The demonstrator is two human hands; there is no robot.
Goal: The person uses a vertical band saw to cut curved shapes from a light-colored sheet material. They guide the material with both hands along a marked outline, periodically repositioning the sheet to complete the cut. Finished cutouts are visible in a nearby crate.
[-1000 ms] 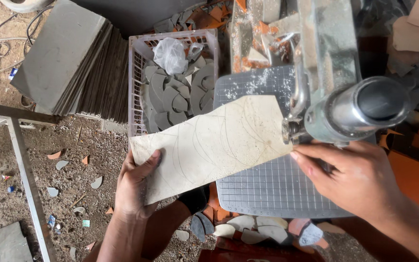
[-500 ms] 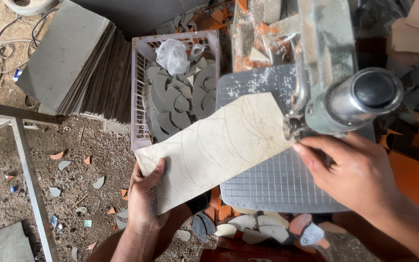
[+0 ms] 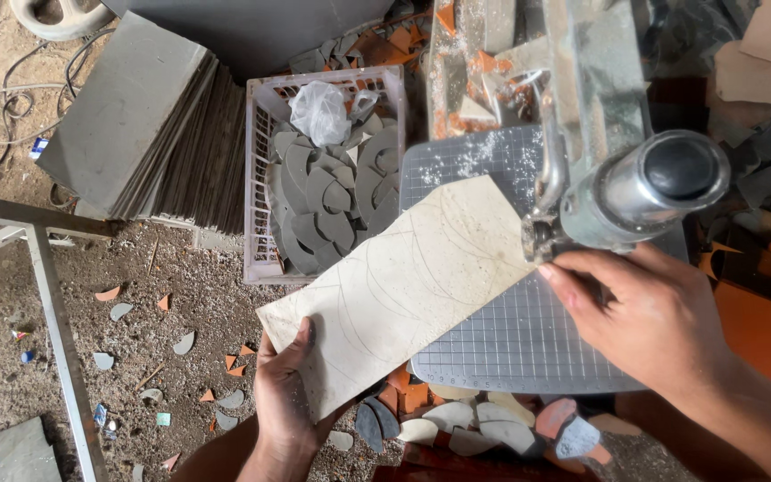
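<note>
Left hand (image 3: 287, 393) has its grip clamped on the near corner of the pale tile (image 3: 403, 286), which lies tilted across the gridded cutter surface (image 3: 528, 348) w/ its far end at the cutter head (image 3: 573, 214). Right hand (image 3: 653, 321) sits below the metal handle (image 3: 644, 192); can't tell if it's clenched. Risks: most of the tile overhangs, so it could pivot or snap off the curved lines (faint pencil arcs), & right fingertips are v. close to the head.

tile-cutting workshop | stacked grey tiles (image 3: 127, 125) | crate of cut pieces (image 3: 327, 178) | shards on dirt floor (image 3: 162, 357)
</note>
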